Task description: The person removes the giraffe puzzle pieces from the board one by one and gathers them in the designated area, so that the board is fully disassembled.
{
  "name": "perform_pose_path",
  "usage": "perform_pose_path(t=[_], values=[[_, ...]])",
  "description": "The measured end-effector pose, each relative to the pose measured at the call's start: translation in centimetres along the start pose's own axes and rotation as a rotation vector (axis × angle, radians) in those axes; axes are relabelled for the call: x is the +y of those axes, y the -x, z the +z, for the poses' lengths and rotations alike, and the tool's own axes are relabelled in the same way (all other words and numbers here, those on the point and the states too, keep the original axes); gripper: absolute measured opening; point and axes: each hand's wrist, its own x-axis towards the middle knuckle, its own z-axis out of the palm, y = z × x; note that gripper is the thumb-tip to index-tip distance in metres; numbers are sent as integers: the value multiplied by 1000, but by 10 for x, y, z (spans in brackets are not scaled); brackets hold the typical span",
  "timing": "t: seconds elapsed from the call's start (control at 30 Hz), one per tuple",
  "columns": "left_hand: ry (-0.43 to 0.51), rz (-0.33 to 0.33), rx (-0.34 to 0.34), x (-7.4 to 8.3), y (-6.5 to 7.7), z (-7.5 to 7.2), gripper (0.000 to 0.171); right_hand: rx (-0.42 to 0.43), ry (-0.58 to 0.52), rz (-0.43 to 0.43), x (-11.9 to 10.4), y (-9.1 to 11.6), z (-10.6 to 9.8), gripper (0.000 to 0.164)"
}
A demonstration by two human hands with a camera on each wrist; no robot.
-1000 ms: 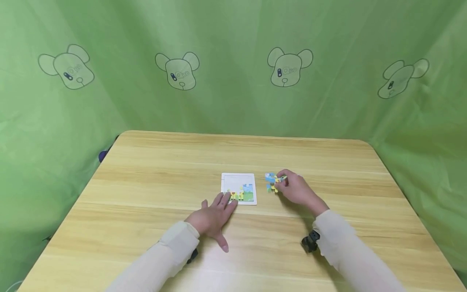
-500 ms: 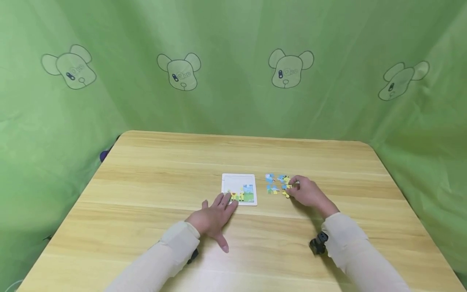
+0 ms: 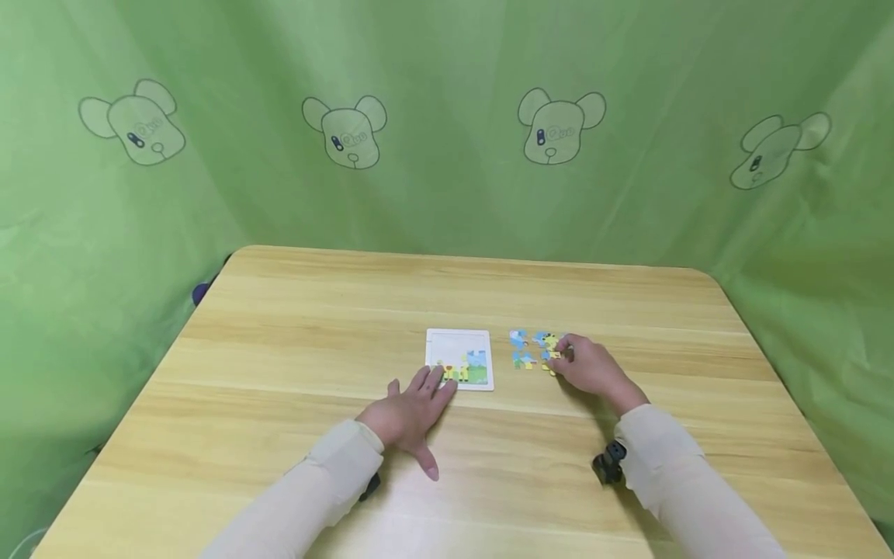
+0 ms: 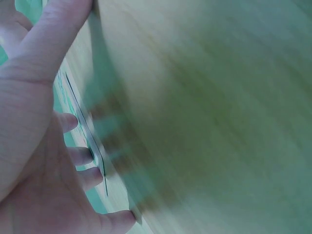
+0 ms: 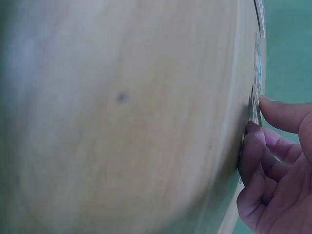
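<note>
A square white puzzle tray (image 3: 458, 331) lies mid-table, its lower part filled with joined pieces showing giraffe legs and grass (image 3: 477, 374). My left hand (image 3: 412, 411) lies spread, fingertips on the tray's near left edge and thumb out to the side. My right hand (image 3: 594, 369) pinches a yellow and blue puzzle piece (image 3: 554, 356) between thumb and forefinger. In the right wrist view that puzzle piece (image 5: 257, 105) is seen edge-on, tilted, at the thumb tip. Loose puzzle pieces lie beside it, a blue one (image 3: 518, 338) and a blue-yellow one (image 3: 524, 360) among them.
The wooden table (image 3: 335, 303) has rounded far corners. Behind it hangs a green curtain (image 3: 447, 194) printed with bear heads. A dark wrist camera (image 3: 609, 463) sits under the right sleeve. A purple round thing (image 3: 200, 292) shows past the left table edge.
My right hand has moved right from the left loose pieces to the right ones, which now lie spread apart, and has stayed there since. The left hand has held its place on the tray.
</note>
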Motion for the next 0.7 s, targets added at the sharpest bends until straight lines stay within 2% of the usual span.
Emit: perform_pose_path(t=[0.7], values=[[-6, 2, 5, 0, -1, 0, 137, 11, 63, -9, 0, 2, 0, 35]])
